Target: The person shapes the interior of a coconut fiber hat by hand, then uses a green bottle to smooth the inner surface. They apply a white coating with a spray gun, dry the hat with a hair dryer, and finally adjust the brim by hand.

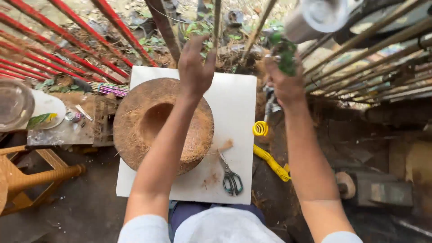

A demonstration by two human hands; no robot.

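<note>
Two bare arms reaching forward over a white board (234, 135), seen from the head camera looking straight down. Left hand (195, 67) raised above the far edge of that board, fingers spread and apart, empty, close to a thin upright bamboo stick (217, 22) without clearly touching it. Right hand (284, 78) up beyond the board's far right corner, fingers curled together around a clump of green moss (284, 56); grip partly hidden, yet plainly clamped on the green stuff. Just above that hand, a blurred white cylinder (315, 18), too soft to identify.

On the board, toward its left side, a big round coir bowl (153, 121), brown and fibrous, with a deep hollow in the middle, partly crossed by the left forearm. Near the board's lower right, green-handled scissors (230, 177), closed, lying flat, with a few coir crumbs beside them. Off the board's right edge, a yellow coiled cord (270, 155) on dark ground.

Left of the board: a low surface with a white plate (47, 108), a clear lid, and a bundle of coloured sticks (110, 88). Further left, a wooden stool (27, 177). Beyond the board's far left corner, red metal bars (67, 40) slanting across; beyond its far right, slanting bamboo poles (373, 58).
</note>
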